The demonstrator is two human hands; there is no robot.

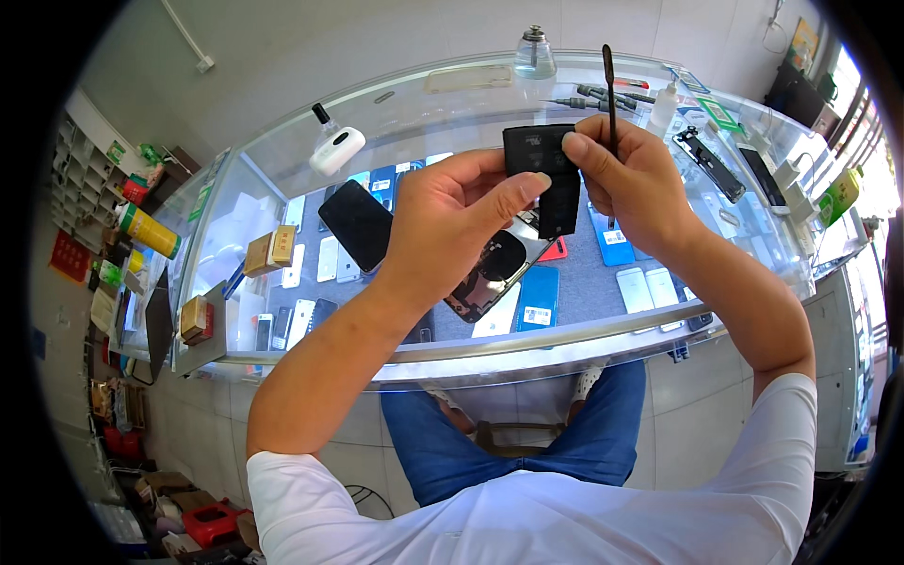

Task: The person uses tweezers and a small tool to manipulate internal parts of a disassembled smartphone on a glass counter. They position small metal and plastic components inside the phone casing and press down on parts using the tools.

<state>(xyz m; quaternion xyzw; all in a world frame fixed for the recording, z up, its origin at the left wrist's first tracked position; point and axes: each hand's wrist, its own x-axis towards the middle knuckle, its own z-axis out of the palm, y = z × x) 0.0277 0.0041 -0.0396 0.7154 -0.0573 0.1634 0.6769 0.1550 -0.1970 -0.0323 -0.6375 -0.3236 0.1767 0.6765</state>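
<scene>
Above the glass counter I hold up a black L-shaped phone battery (560, 199). My left hand (454, 212) is closed on its left side, the thumb lying across its face. At its upper right edge, the thumb of my right hand (640, 184) presses on it. A thin dark pry stick (608, 80) stands upright in the same right hand, its lower part passing behind the fingers. Beneath my hands lies an opened phone body (499, 259) with bare inner parts, partly covered by the left hand. A black phone screen (356, 222) lies left of it.
Inside the glass display counter (584, 336) are several phones. On top, a glass dispenser bottle (535, 56) and several screwdrivers (603, 95) stand or lie at the back. A white bottle-like device (337, 149) is at left, small boxes (270, 250) nearby, and a phone part (708, 164) at right.
</scene>
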